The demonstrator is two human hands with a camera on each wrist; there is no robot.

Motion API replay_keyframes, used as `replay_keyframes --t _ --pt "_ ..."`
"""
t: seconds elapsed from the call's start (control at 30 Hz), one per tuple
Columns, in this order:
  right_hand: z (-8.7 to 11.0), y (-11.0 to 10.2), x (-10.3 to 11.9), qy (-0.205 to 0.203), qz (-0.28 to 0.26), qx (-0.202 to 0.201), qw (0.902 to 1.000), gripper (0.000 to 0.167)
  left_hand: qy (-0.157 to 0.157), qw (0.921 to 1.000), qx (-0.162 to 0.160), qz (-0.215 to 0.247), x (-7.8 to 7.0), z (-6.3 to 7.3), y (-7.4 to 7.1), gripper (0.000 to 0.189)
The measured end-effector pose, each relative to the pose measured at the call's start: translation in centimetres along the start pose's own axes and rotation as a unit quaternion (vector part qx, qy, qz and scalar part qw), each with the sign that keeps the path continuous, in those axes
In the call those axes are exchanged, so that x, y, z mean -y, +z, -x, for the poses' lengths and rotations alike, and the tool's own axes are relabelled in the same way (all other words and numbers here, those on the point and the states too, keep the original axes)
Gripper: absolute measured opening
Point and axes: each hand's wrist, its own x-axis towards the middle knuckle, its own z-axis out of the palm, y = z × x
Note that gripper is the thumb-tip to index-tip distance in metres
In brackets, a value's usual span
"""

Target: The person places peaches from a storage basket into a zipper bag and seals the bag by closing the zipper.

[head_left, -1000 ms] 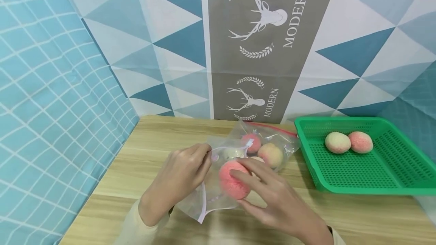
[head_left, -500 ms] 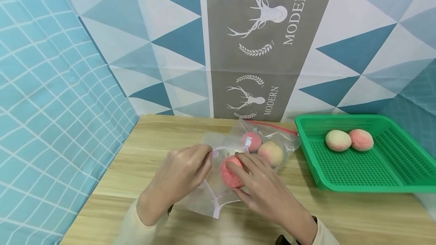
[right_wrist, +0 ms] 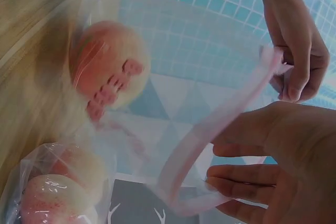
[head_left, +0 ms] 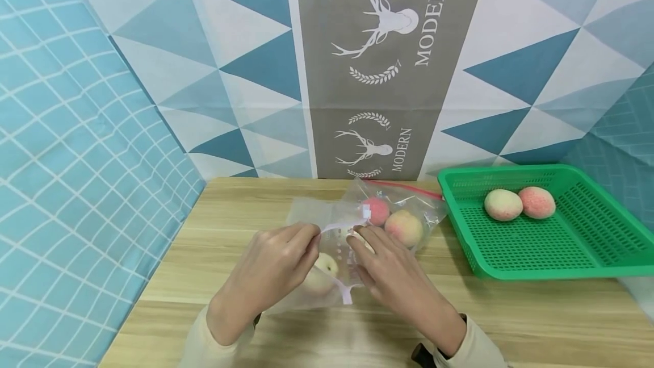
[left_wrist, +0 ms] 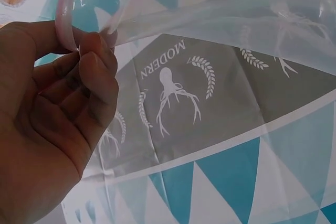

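Note:
In the head view my left hand pinches the pink zip rim of a clear zip bag. The left wrist view shows the rim between thumb and fingers of the left hand. A pale peach lies inside this bag; the right wrist view shows the peach with a red and cream skin, behind pink print. My right hand is at the bag's mouth with fingers loosely bent. In the right wrist view, the fingers of the right hand reach in past the rim, with no fruit between them.
Behind lies another clear bag with a red zip, holding several peaches, such as a yellow-pink peach. To the right, a green basket holds two peaches. A patterned cloth wall rises behind the wooden table.
The right hand has let go of the pink peach, which has dropped into the bag and now lies lower left inside it. The left hand keeps its pinch on the rim.

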Motion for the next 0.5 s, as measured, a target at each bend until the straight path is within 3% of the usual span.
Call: replay_keyframes --t 0.23,0.5 --pt "-0.1 -0.3 -0.2 -0.012 -0.011 0.016 0.9997 0.048 -0.001 0.9999 -0.013 -0.005 0.1 0.0 0.1 0.019" --pt "0.4 -1.3 0.4 -0.029 -0.059 0.056 0.9963 0.071 -0.021 0.9998 -0.004 -0.001 0.4 0.1 0.1 0.007"
